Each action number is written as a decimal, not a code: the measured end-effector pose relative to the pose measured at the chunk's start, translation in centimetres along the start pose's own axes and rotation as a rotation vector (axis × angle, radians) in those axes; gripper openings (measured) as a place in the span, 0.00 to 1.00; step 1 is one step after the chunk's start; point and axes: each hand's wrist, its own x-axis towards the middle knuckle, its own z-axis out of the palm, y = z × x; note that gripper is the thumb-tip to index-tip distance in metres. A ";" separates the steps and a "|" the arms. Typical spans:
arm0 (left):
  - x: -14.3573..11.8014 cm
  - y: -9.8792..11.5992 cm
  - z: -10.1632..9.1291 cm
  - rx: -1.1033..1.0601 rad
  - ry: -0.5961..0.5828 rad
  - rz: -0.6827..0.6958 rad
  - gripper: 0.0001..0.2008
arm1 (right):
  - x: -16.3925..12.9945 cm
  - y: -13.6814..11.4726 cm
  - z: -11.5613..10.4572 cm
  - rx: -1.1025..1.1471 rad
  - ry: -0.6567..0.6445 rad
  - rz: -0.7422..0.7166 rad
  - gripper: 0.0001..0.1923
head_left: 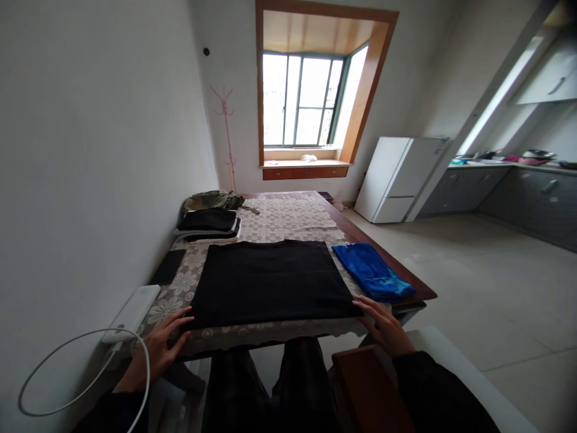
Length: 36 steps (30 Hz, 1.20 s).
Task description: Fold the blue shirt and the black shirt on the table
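Note:
A black folded cloth [270,279], perhaps a garment, lies flat on the table in front of me. My left hand [164,343] is at its near left corner, fingers stretched out and fingertips at the edge. At the near right corner, my right hand [381,325] has its fingers spread, with the tips touching the cloth's edge. Neither hand grips anything that I can see. Just right of the black cloth lies a folded blue cloth [374,272].
A lace tablecloth [288,216] covers the wooden table. Folded dark clothes [211,221] and a green bag [211,200] lie at the back left. Along the wall are a black flat item [169,267] and a white power strip [135,310]; its looping cable [146,361] passes my left hand.

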 end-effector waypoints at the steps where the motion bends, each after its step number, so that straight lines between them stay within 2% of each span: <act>1: 0.2 -0.1 -0.2 -0.012 0.005 0.004 0.16 | 0.3 0.0 0.0 0.010 0.011 -0.005 0.19; 5: 1.1 -0.3 -1.0 -0.032 -0.020 0.034 0.15 | 1.2 0.1 0.0 0.044 0.041 -0.019 0.13; 9: 1.3 0.2 -1.6 -0.053 -0.022 0.043 0.13 | 1.4 0.2 0.2 0.069 0.079 -0.029 0.12; 14: 1.1 0.3 -1.5 -0.055 0.022 0.055 0.10 | 0.8 0.7 0.7 0.071 0.036 -0.078 0.16; 18: 1.0 0.0 -1.1 -0.063 0.066 0.058 0.12 | 0.6 1.4 0.8 0.120 0.069 -0.020 0.13; 23: 1.3 0.5 -0.7 -0.114 0.179 -0.005 0.11 | 1.5 1.0 0.2 0.252 0.115 0.045 0.10; 28: 1.9 2.3 -0.6 -0.167 0.323 -0.085 0.08 | 2.5 -1.0 -1.0 0.387 0.215 0.106 0.07; 33: 1.4 4.3 0.0 -0.308 0.531 -0.127 0.08 | 1.5 -3.3 -2.0 0.637 0.341 0.257 0.07; 36: 1.0 5.2 0.6 -0.360 0.584 -0.245 0.09 | 1.2 -3.8 -1.9 0.743 0.440 0.324 0.09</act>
